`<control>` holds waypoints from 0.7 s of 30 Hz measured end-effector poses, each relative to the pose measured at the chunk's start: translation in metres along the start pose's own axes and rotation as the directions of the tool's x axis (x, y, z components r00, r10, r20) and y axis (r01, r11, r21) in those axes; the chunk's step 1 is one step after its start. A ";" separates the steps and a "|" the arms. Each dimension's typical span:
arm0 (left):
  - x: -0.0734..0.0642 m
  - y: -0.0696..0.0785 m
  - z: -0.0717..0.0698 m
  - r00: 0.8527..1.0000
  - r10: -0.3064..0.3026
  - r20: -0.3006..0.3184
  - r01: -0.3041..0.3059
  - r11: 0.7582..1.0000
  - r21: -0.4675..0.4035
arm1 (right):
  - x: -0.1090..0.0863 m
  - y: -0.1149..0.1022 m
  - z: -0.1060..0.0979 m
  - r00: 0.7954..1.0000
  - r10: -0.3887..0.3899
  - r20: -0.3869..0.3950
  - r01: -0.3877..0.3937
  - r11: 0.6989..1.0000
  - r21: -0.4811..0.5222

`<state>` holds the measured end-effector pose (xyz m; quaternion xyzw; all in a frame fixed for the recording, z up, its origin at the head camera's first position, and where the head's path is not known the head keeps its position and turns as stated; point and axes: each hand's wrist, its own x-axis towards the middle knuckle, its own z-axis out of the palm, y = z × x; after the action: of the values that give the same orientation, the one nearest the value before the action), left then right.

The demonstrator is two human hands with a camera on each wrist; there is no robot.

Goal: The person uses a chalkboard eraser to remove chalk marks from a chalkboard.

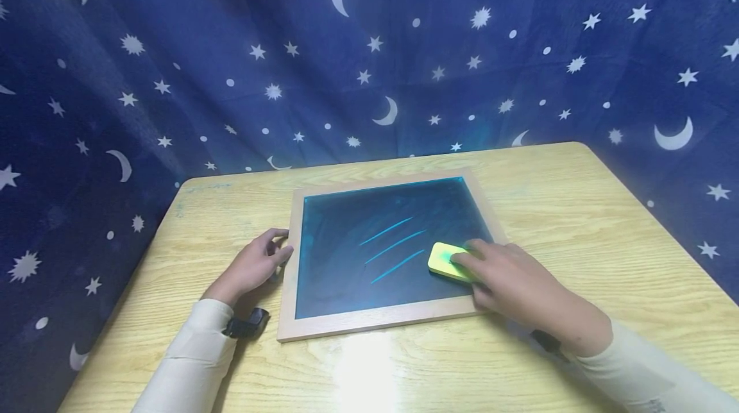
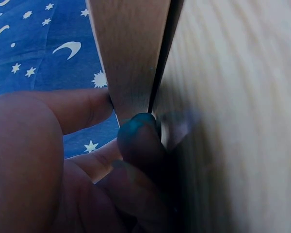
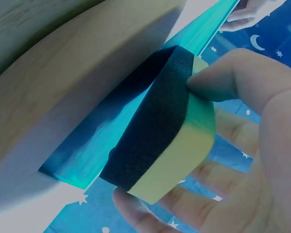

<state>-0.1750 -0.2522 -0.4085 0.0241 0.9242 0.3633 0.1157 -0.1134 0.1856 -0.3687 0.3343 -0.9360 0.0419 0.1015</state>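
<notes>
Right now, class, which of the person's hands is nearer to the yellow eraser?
Right: the right hand grips the yellow eraser; the left hand is across the chalkboard, at its left edge.

At head-view centre, a dark rectangular board (image 1: 331,259) looks smooth within its pale wooden frame (image 1: 381,319); the yellow-and-black block eraser (image 1: 440,259) has a matt dark layer; lower centre, the pale-yellow wood-grain tabletop (image 1: 364,374) gleams.

Board (image 1: 331,285) on worktop (image 1: 612,227), backdrop (image 1: 323,47) behind. Left hand (image 1: 254,267) at board's left edge. Right hand (image 1: 514,281) has eraser (image 1: 441,260) over lower right, drawn lines (image 1: 395,247) left of eraser.
</notes>
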 end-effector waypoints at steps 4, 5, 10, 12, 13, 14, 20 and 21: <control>0.000 0.000 0.000 1.000 -0.003 0.004 0.003 1.000 -0.007 | 0.001 -0.003 -0.001 1.000 0.005 0.000 -0.005 1.000 0.002; 0.000 0.000 0.000 1.000 -0.005 0.004 0.006 1.000 -0.009 | 0.002 -0.004 0.000 1.000 0.001 -0.001 -0.001 1.000 0.000; 0.000 0.000 0.000 1.000 -0.011 0.003 0.011 1.000 -0.002 | 0.008 -0.016 0.002 0.997 -0.063 -0.037 0.061 0.997 -0.036; 0.000 0.000 0.000 1.000 -0.010 0.002 0.010 1.000 0.000 | 0.011 -0.021 0.003 0.996 -0.083 -0.044 0.081 0.996 -0.042; 0.000 0.000 0.000 1.000 -0.009 0.001 0.009 1.000 -0.001 | 0.012 -0.024 0.004 0.995 -0.090 -0.044 0.088 0.995 -0.042; 0.000 0.000 -0.001 1.000 -0.006 0.002 0.006 1.000 0.000 | 0.014 -0.027 0.005 0.995 -0.094 -0.042 0.092 0.995 -0.040; 0.001 -0.002 -0.001 1.000 0.002 0.005 -0.003 1.000 0.006 | 0.023 -0.044 0.008 0.993 -0.117 -0.010 0.117 0.993 -0.008; 0.002 -0.002 -0.001 1.000 0.003 0.005 -0.003 1.000 0.006 | 0.025 -0.047 0.008 0.992 -0.123 -0.007 0.123 0.992 -0.008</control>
<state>-0.1766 -0.2542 -0.4100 0.0266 0.9249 0.3607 0.1175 -0.1035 0.1330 -0.3708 0.3909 -0.9134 0.0333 0.1088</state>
